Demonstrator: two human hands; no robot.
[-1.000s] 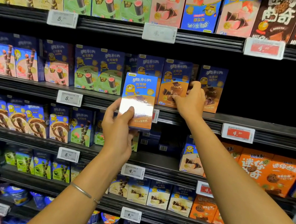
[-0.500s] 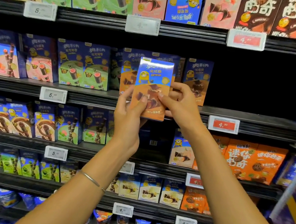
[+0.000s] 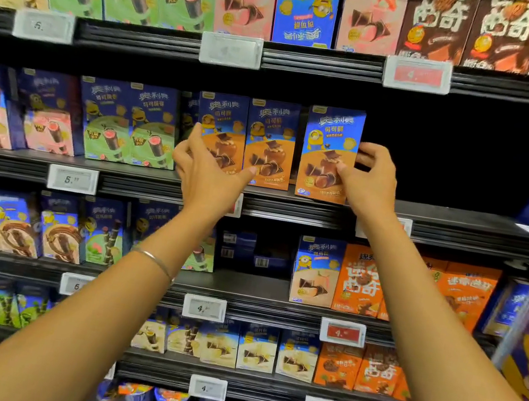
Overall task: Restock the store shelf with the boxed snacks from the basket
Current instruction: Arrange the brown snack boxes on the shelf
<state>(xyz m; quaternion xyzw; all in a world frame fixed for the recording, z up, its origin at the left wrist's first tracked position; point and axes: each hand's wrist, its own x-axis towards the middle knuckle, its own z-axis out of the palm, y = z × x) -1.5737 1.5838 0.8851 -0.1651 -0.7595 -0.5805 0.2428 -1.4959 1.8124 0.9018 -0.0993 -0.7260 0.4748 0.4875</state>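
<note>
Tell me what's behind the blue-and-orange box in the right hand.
Beside the blue-and-orange cardboard snack box, held by the right hand, only the shadowed black shelf shows. Whatever stands directly behind it is covered by the box itself.

a blue-and-orange snack box [image 3: 329,148] stands almost upright, slightly tilted, at centre frame on the shelf [image 3: 459,227], just right of two matching boxes [image 3: 270,142].
</note>
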